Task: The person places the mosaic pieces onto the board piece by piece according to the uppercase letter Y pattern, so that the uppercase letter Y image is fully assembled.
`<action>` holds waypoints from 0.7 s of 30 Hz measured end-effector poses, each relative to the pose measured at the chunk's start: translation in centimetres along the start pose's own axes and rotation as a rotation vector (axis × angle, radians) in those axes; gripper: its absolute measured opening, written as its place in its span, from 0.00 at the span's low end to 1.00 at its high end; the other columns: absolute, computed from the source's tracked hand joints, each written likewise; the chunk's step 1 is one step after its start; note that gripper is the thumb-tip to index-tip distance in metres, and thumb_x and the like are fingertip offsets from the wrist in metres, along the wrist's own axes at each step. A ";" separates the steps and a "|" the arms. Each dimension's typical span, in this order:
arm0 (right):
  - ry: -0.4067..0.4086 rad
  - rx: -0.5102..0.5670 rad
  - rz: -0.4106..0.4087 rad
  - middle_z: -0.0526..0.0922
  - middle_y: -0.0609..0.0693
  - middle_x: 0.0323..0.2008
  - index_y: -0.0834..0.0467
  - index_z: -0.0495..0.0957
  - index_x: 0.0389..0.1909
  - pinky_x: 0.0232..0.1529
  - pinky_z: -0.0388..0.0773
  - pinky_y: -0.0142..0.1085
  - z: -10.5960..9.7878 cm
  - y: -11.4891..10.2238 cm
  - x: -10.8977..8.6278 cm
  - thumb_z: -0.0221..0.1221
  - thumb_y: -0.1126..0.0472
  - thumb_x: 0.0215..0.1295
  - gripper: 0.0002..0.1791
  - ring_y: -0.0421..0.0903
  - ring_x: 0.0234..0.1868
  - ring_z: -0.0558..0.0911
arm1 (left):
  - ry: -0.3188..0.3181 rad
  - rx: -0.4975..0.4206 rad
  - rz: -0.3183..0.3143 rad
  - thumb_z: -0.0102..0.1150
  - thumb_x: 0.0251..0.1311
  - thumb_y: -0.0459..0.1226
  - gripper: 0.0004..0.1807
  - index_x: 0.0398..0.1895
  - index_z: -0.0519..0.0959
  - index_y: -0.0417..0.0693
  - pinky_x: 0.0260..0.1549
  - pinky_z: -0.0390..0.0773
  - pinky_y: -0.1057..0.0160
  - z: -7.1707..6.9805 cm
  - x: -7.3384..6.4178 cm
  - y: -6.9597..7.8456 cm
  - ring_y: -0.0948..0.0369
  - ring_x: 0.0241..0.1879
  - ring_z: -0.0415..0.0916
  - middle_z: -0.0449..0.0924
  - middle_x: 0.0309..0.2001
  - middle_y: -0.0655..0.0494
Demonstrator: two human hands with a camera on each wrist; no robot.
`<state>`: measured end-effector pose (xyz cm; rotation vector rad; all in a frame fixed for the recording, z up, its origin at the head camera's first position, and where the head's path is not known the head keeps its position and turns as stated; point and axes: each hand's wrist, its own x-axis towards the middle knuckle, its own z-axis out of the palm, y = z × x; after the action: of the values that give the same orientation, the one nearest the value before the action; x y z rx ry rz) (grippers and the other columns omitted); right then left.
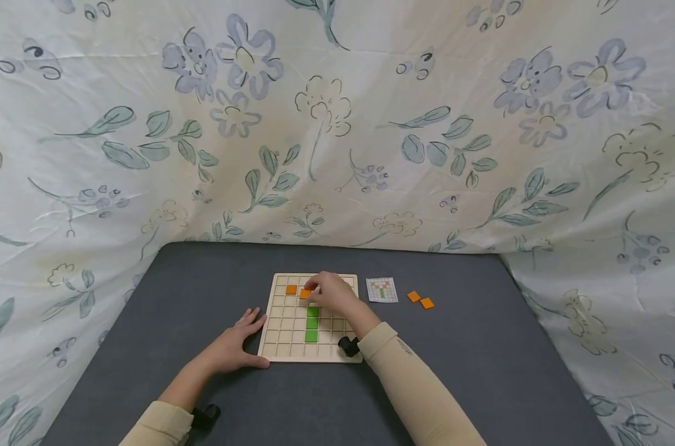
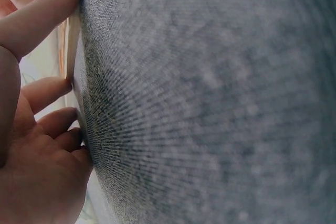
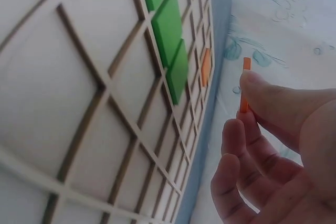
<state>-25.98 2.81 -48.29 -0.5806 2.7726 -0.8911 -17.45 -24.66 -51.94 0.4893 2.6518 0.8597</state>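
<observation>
A square wooden grid board lies on the dark table. Three green tiles sit in one column of its cells, and an orange tile lies in a cell toward the upper left. My right hand pinches a second orange tile between thumb and fingertips, held just above the board's upper part. Beside the board's left edge is my left hand, its fingers spread, with thumb and index fingertip touching the board's edge and the other fingers on the tabletop.
Right of the board lies a small printed pattern card. Two loose orange tiles are farther right on the dark tabletop. A floral cloth hangs behind the table and along its sides.
</observation>
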 end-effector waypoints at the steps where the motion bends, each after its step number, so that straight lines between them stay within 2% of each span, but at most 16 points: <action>1: -0.003 0.002 0.000 0.84 0.48 0.48 0.53 0.86 0.51 0.46 0.79 0.37 0.2 0.0 0.1 0.67 0.57 0.66 0.14 0.43 0.45 0.81 | 0.002 0.000 -0.001 0.78 0.45 0.57 0.61 0.79 0.57 0.45 0.67 0.53 0.28 0.1 0.0 0.0 0.40 0.80 0.37 0.45 0.81 0.42; 8: -0.026 0.020 0.023 0.85 0.46 0.45 0.54 0.86 0.50 0.44 0.78 0.37 1.1 -0.1 0.6 0.69 0.57 0.64 0.14 0.41 0.42 0.80 | 0.019 0.001 -0.002 0.78 0.45 0.57 0.61 0.79 0.58 0.45 0.68 0.53 0.28 0.8 -0.2 0.0 0.39 0.80 0.37 0.46 0.81 0.42; 21: -0.003 -0.147 0.019 0.86 0.44 0.46 0.52 0.87 0.49 0.49 0.80 0.39 2.8 0.4 0.4 0.69 0.56 0.64 0.13 0.42 0.46 0.82 | 0.056 -0.001 -0.005 0.79 0.45 0.56 0.60 0.79 0.58 0.45 0.68 0.53 0.28 2.0 -0.6 0.3 0.40 0.80 0.37 0.46 0.81 0.42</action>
<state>-25.66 1.50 -50.77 -0.5770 2.8532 -0.6856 -16.04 -23.66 -53.22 0.4646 2.7019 0.8862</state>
